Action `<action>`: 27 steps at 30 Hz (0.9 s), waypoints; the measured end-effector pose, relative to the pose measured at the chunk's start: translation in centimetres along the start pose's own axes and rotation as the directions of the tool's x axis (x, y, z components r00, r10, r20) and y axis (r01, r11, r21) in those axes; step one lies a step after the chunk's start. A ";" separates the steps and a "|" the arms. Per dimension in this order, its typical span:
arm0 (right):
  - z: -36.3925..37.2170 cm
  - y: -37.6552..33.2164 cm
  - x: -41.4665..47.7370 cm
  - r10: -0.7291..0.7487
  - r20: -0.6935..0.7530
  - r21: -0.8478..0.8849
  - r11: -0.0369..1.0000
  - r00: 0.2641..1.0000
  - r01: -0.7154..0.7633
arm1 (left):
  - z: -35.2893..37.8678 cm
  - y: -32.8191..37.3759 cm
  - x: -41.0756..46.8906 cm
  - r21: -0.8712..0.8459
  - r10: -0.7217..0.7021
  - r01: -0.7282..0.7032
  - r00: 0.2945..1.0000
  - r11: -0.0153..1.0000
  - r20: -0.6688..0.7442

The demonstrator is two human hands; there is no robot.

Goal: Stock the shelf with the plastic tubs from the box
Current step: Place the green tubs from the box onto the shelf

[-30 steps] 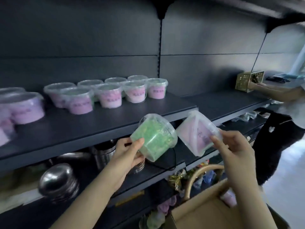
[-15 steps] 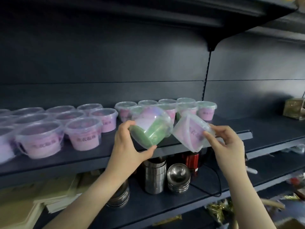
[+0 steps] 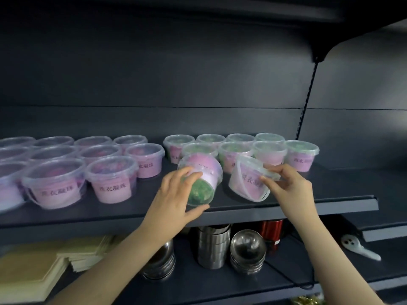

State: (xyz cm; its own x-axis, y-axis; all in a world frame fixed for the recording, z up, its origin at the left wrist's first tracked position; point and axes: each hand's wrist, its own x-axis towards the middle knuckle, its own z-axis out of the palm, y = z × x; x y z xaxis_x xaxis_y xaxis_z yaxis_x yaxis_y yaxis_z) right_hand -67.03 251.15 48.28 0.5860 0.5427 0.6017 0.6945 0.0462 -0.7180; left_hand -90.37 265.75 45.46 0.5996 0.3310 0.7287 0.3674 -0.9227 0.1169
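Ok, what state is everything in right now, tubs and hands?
Green-filled clear plastic tub, tilted, held.
Pink-labelled clear plastic tub, tilted, lidded, held.
Left hand, grips the green-filled tub.
Right hand, pinches the pink-labelled tub's rim.
Shelved pink tubs, upright, lidded, on dark shelf.

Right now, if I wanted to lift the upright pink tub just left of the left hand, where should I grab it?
Probably the pink tub by its lid rim, coming from above and in front. It stands upright in the front row; neighbouring tubs crowd its left and back, while its top is free.
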 end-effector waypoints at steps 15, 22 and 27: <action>-1.7 3.8 4.1 -0.126 0.412 0.055 0.992 0.902 0.114 | -0.8 -2.0 8.0 -0.280 -0.345 0.466 0.855 0.840 0.389; -1.3 4.6 4.2 -0.159 0.355 0.140 0.983 0.921 0.116 | -0.3 1.5 6.4 -0.353 -0.277 0.280 0.959 0.893 0.061; -1.3 4.8 4.3 -0.173 0.362 0.183 0.977 0.916 0.112 | 1.8 1.1 3.2 -0.108 -0.164 0.157 0.985 0.982 -0.060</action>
State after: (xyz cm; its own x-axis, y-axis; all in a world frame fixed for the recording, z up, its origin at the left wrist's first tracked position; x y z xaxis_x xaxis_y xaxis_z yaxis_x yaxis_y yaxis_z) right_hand -60.62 252.67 47.90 0.2655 0.7927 0.5487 0.6679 0.2592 -0.6977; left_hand -86.79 266.10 46.69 0.4880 0.4651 0.7386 0.3775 -0.8754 0.3018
